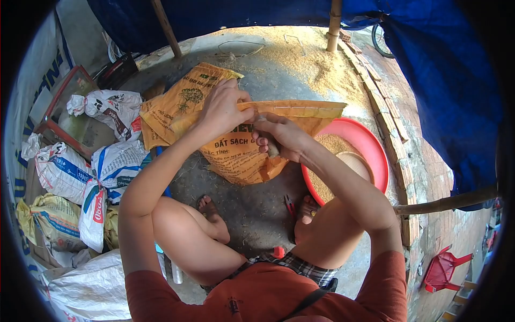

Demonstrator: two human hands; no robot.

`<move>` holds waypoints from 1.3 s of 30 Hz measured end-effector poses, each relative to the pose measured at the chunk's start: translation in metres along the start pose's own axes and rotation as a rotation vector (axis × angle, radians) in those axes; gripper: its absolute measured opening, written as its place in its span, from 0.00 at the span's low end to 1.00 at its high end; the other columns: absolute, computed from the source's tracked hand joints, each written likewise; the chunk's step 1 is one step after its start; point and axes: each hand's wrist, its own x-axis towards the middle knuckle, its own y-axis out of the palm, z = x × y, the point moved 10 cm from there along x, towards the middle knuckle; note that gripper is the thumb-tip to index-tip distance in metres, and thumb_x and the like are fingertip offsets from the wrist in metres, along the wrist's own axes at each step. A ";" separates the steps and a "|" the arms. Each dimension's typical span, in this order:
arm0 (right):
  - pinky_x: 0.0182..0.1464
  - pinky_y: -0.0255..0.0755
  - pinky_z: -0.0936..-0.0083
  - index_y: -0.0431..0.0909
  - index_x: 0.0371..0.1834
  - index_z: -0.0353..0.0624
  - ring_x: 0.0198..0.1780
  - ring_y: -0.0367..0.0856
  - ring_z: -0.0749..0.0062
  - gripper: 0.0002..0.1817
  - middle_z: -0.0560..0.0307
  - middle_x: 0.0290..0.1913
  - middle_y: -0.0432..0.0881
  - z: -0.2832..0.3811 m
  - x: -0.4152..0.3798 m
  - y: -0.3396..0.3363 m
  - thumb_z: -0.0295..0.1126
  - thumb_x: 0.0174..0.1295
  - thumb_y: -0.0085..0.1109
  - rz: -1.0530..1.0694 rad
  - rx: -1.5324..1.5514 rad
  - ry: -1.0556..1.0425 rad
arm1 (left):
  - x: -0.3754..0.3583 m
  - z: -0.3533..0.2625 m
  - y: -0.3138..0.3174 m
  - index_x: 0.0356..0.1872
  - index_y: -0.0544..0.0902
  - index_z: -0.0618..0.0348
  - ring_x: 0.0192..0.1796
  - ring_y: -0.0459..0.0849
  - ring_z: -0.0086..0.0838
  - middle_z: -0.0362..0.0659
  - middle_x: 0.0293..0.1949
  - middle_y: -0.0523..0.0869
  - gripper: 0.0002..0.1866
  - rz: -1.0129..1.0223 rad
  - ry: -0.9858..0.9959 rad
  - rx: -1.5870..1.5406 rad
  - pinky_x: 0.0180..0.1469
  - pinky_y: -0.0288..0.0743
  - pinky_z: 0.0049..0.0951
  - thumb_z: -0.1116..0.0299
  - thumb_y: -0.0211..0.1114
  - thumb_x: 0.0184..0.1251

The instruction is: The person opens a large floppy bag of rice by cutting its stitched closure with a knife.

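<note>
An orange printed sack (236, 153) hangs in front of me, its top edge running out to the right. My left hand (228, 104) is closed on that edge, thumb and fingers pinched together. Close beside it, my right hand (279, 134) is closed too, its thumb and forefinger meeting at the same edge and the other fingers curled. Whether a small item sits between the fingertips, I cannot make out. Behind the left forearm lies another orange sack (185, 88).
A red basin (380, 155) of grain stands right, a round tray (357, 161) inside. Red-handled pliers (290, 206) lie by my right foot. Several filled white sacks (64, 172) line the left. Grain (306, 48) is spread beyond. A red stool (445, 270) lies far right.
</note>
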 end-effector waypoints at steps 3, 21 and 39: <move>0.24 0.66 0.83 0.67 0.46 0.40 0.24 0.67 0.83 0.09 0.59 0.29 0.72 0.000 0.001 0.000 0.29 0.66 0.49 -0.039 -0.006 -0.022 | 0.001 -0.001 0.000 0.24 0.84 0.62 0.43 0.74 0.41 0.49 0.31 0.75 0.12 -0.030 -0.022 0.024 0.47 0.69 0.37 0.64 0.69 0.42; 0.23 0.64 0.82 0.64 0.45 0.40 0.23 0.66 0.80 0.06 0.56 0.29 0.71 -0.001 0.003 0.005 0.28 0.68 0.45 -0.041 0.257 -0.037 | 0.026 0.036 0.006 0.30 0.84 0.64 0.46 0.76 0.42 0.50 0.34 0.77 0.15 -0.040 -0.190 0.046 0.49 0.71 0.38 0.63 0.69 0.44; 0.18 0.70 0.75 0.64 0.44 0.35 0.17 0.77 0.73 0.12 0.53 0.23 0.76 0.035 -0.022 0.007 0.33 0.66 0.46 -0.434 -1.710 -0.573 | 0.021 0.045 0.018 0.37 0.85 0.62 0.47 0.75 0.40 0.49 0.36 0.77 0.25 0.012 -0.104 -0.027 0.52 0.68 0.38 0.48 0.69 0.51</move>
